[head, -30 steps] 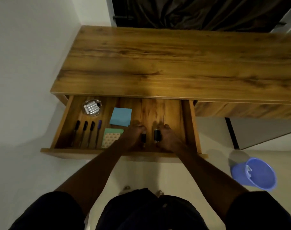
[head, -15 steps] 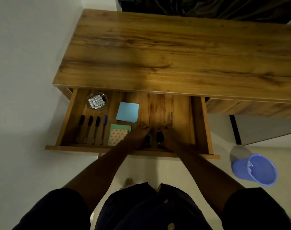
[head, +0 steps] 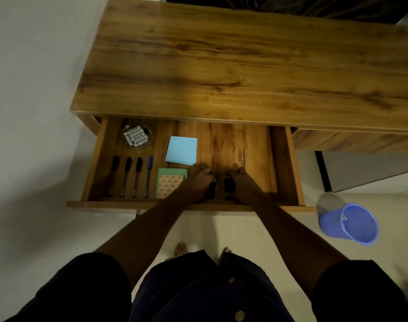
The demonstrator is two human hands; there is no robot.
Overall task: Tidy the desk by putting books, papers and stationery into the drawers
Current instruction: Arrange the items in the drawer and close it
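Left hand [head: 197,182] and right hand [head: 243,185] set side by side inside open drawer [head: 100,204], near front. Fingers curled: small black object [head: 212,187] gripped by left, second black object [head: 229,184] by right. Green pad [head: 171,182] just left; pens [head: 138,164] lined beyond. Blue notes [head: 181,149] behind, battery dish [head: 136,137] back-left. Table [head: 221,66] farthest.

The person wore a near-black short-sleeved garment [head: 198,296] across the bottom of the frame, its left sleeve [head: 82,289] at lower left, right sleeve [head: 361,296] at lower right, two pale round buttons [head: 239,316] at bottom centre, and forearms [head: 149,233] bare down to the left hand [head: 198,185] and right hand [head: 244,187].
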